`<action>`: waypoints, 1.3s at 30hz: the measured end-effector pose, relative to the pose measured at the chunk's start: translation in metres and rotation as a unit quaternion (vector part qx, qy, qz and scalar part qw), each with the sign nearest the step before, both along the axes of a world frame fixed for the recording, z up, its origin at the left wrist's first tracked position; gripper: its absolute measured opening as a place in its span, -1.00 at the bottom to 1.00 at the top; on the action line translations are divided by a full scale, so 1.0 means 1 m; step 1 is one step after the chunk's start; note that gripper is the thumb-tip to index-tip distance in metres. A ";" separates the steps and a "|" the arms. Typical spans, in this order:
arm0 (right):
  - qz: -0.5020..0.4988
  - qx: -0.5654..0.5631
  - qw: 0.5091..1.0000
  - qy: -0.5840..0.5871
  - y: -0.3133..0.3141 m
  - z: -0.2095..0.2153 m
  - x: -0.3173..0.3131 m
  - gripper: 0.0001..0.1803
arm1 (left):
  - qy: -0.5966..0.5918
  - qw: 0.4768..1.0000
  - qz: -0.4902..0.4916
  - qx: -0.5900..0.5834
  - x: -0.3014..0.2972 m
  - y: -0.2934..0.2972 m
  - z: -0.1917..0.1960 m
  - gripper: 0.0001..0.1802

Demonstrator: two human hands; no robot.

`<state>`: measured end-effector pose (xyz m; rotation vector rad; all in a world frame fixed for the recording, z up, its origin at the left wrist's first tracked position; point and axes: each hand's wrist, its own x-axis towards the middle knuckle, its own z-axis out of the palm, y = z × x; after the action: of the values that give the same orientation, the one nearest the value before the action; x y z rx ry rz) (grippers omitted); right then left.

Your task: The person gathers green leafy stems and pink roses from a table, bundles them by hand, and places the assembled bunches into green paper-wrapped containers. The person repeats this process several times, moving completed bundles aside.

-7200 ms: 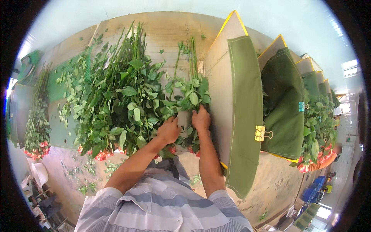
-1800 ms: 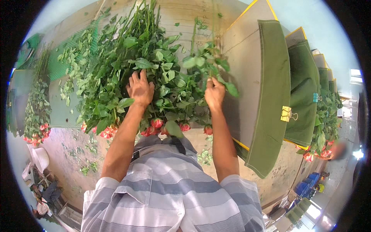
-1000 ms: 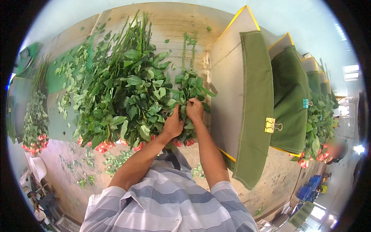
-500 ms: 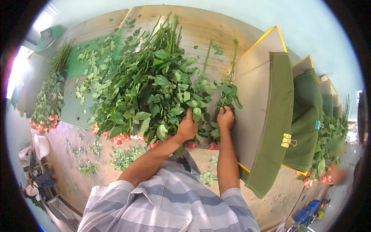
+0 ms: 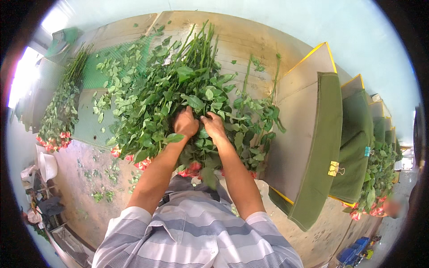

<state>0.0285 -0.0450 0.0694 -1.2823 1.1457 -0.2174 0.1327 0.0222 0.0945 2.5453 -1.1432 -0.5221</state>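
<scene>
Roses point(image 5: 178, 102) lie heaped on the wooden bench point(image 5: 250, 44), stems pointing away, pink heads at the near edge. Left hand point(image 5: 185, 123) and right hand point(image 5: 213, 126) sit side by side in the leaves, both curled closed around stems. Green cloth point(image 5: 319, 147) hangs over a board just right.

Count from where I stand: my two hands, left hand point(image 5: 185, 123) and right hand point(image 5: 213, 125), both closed among stems. One large heap of roses point(image 5: 178, 98) before me; one smaller bundle point(image 5: 58, 116) far left. Three green cloth-draped boards point(image 5: 313, 147). One yellow binder clip point(image 5: 334, 168); one blue clip point(image 5: 367, 152).
</scene>
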 end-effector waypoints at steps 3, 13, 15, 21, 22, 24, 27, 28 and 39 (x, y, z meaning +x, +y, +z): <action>-0.019 -0.035 0.999 -0.002 -0.003 0.013 0.000 -0.43 | 0.124 0.985 0.030 -0.114 0.027 0.008 0.017 -0.52; -0.108 0.045 0.991 -0.061 -0.006 0.046 -0.016 -0.69 | 0.549 0.779 0.185 -0.240 0.095 0.040 0.053 -0.74; -0.083 -0.013 0.996 0.002 -0.004 0.035 -0.009 -0.56 | 0.574 0.760 0.177 -0.248 0.098 0.040 0.052 -0.81; 0.076 -0.134 0.976 0.151 0.006 0.037 0.018 -0.53 | 0.641 0.691 0.214 -0.255 0.099 0.046 0.060 -0.80; 0.059 -0.099 0.980 0.164 0.008 0.058 0.018 -0.54 | 0.632 0.707 0.197 -0.248 0.098 0.046 0.066 -0.79; -0.024 -0.193 0.976 0.102 0.002 0.035 0.007 -0.56 | 0.616 0.737 0.161 -0.228 0.093 0.047 0.084 -0.78; -0.083 -0.254 0.963 -0.015 -0.018 0.037 -0.019 -0.60 | 0.603 0.743 0.134 -0.258 0.076 0.054 0.108 -0.78; -0.063 -0.194 0.973 -0.105 -0.018 0.067 -0.031 -0.58 | 0.556 0.780 0.088 -0.273 0.069 0.055 0.123 -0.79; -0.080 0.052 0.930 -0.356 -0.024 0.073 -0.141 -0.40 | 0.650 0.657 0.099 -0.368 0.031 0.058 0.125 -0.73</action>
<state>-0.1123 -0.0687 0.1419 -0.8915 0.6166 -0.6757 0.1632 0.0803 0.2194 0.9977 -0.3174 -1.1887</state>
